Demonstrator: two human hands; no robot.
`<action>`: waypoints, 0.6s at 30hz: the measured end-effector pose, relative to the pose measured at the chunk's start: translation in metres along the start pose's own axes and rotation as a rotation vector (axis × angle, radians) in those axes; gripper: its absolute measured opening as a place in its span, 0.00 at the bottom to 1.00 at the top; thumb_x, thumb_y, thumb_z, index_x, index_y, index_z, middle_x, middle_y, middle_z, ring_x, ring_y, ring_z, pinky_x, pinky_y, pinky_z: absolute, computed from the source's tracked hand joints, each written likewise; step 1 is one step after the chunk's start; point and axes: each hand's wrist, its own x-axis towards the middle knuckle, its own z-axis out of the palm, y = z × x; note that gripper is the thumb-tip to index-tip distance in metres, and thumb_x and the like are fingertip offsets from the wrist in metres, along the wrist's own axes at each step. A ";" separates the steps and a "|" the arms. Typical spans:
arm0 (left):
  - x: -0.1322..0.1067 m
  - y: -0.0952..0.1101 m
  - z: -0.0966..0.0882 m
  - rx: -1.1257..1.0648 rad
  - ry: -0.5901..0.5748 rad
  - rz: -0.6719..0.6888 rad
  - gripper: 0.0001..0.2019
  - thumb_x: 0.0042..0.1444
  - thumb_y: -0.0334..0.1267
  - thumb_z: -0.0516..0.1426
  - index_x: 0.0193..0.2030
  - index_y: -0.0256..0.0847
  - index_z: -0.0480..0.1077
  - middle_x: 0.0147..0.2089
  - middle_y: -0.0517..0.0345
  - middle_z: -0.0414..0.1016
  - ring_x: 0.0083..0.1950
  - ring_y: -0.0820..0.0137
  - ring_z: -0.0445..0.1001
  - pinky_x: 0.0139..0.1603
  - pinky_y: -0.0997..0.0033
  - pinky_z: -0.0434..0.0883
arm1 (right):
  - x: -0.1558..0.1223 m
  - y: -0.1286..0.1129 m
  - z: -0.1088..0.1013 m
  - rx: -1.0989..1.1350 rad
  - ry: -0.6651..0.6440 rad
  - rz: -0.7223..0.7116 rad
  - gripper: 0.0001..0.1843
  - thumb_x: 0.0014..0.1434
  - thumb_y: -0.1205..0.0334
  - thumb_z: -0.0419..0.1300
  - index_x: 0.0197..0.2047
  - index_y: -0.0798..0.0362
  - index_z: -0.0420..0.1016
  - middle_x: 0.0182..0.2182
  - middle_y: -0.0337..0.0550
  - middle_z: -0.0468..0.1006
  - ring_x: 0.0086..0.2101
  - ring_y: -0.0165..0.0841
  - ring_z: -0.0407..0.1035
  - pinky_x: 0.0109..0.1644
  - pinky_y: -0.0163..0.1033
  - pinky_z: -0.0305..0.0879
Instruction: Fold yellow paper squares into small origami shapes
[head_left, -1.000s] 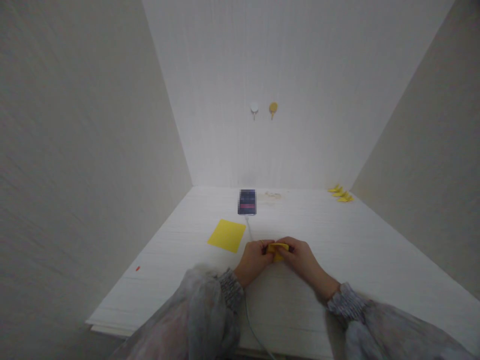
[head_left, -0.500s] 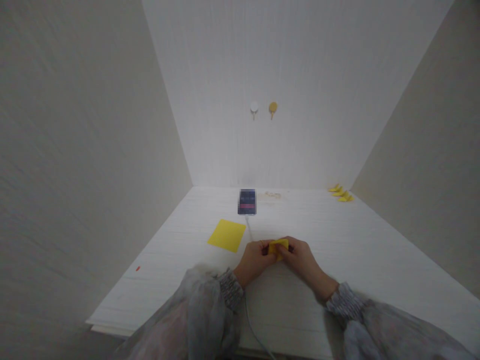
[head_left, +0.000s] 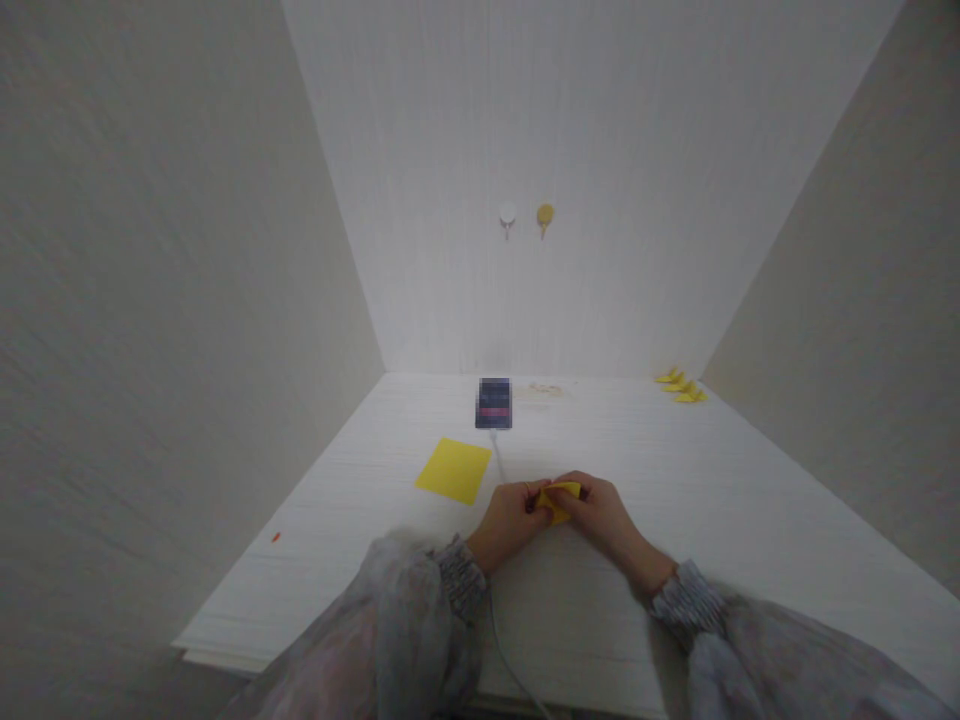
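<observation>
Both my hands meet over the middle of the white table point(head_left: 750, 520), pinching a small folded piece of yellow paper point(head_left: 559, 499). My left hand point(head_left: 508, 522) grips its left side with fingers curled. My right hand point(head_left: 604, 518) holds its right side, thumb and fingers pressed on the fold. A flat yellow paper square point(head_left: 454, 470) lies on the table just left of my hands.
A dark phone point(head_left: 494, 403) lies at the back centre, with a white cable point(head_left: 501, 610) running toward me. Several folded yellow paper pieces point(head_left: 681, 388) sit in the far right corner. Two small hooks point(head_left: 526, 217) hang on the back wall. Walls close in on both sides.
The folded yellow paper has shifted slightly between my fingers as they work it. My hands stay in the same place.
</observation>
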 end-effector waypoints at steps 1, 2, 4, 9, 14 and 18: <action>0.001 -0.001 0.001 -0.037 0.011 -0.012 0.15 0.47 0.40 0.51 0.40 0.36 0.70 0.33 0.57 0.73 0.35 0.70 0.68 0.37 0.72 0.65 | 0.000 0.001 0.000 0.018 -0.006 -0.002 0.11 0.49 0.60 0.52 0.29 0.56 0.72 0.24 0.42 0.75 0.26 0.32 0.68 0.29 0.34 0.63; 0.002 -0.002 0.001 -0.093 0.025 -0.027 0.16 0.48 0.43 0.51 0.39 0.35 0.71 0.33 0.56 0.73 0.35 0.70 0.68 0.37 0.72 0.65 | -0.001 0.001 0.001 0.032 -0.012 -0.003 0.11 0.49 0.60 0.52 0.29 0.56 0.72 0.24 0.41 0.75 0.26 0.31 0.68 0.29 0.34 0.63; 0.004 -0.005 0.002 -0.254 0.054 -0.070 0.21 0.50 0.48 0.48 0.37 0.32 0.71 0.32 0.52 0.73 0.35 0.69 0.69 0.37 0.71 0.66 | -0.001 0.002 0.001 0.043 -0.013 -0.004 0.11 0.50 0.58 0.52 0.29 0.56 0.71 0.24 0.41 0.75 0.26 0.32 0.68 0.29 0.34 0.63; 0.008 -0.007 0.002 -0.575 0.059 -0.102 0.25 0.49 0.52 0.48 0.34 0.28 0.70 0.31 0.48 0.73 0.32 0.69 0.71 0.39 0.67 0.68 | -0.003 0.003 0.003 0.047 0.007 -0.020 0.12 0.51 0.56 0.52 0.30 0.55 0.70 0.25 0.42 0.74 0.27 0.32 0.68 0.29 0.34 0.63; 0.008 -0.007 0.004 -0.560 0.093 -0.070 0.22 0.45 0.51 0.53 0.33 0.29 0.70 0.29 0.52 0.72 0.31 0.71 0.71 0.40 0.67 0.69 | -0.005 -0.001 0.003 0.008 0.055 -0.048 0.11 0.52 0.56 0.51 0.27 0.54 0.68 0.21 0.40 0.71 0.24 0.31 0.65 0.26 0.34 0.61; 0.009 -0.012 0.004 -0.495 0.098 -0.053 0.20 0.45 0.49 0.54 0.35 0.30 0.70 0.29 0.54 0.72 0.32 0.72 0.70 0.39 0.68 0.69 | -0.006 -0.005 0.003 0.005 0.064 -0.062 0.10 0.52 0.57 0.51 0.26 0.54 0.67 0.20 0.38 0.70 0.23 0.30 0.64 0.25 0.33 0.60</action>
